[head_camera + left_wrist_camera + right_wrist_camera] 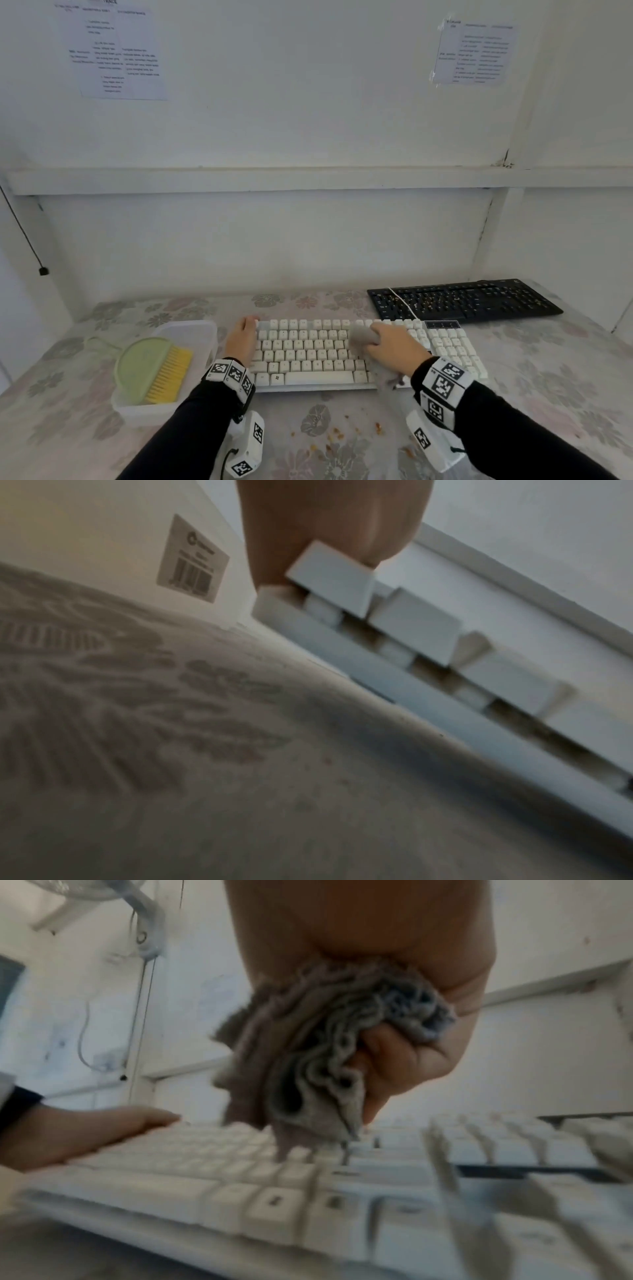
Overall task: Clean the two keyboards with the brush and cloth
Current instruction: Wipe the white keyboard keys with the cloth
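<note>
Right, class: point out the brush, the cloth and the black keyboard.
brush (169,373), head view, on its yellow bristles.
cloth (322,1053), right wrist view, on the bunched folds.
black keyboard (462,301), head view, on the middle keys.

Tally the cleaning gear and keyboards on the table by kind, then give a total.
Keyboards: 2, the white keyboard and the black keyboard
Brushes: 1, the yellow-bristled brush lying in the container
Cloths: 1, the grey cloth gripped by the right hand
Plastic containers: 1, the clear container
Total: 5
</note>
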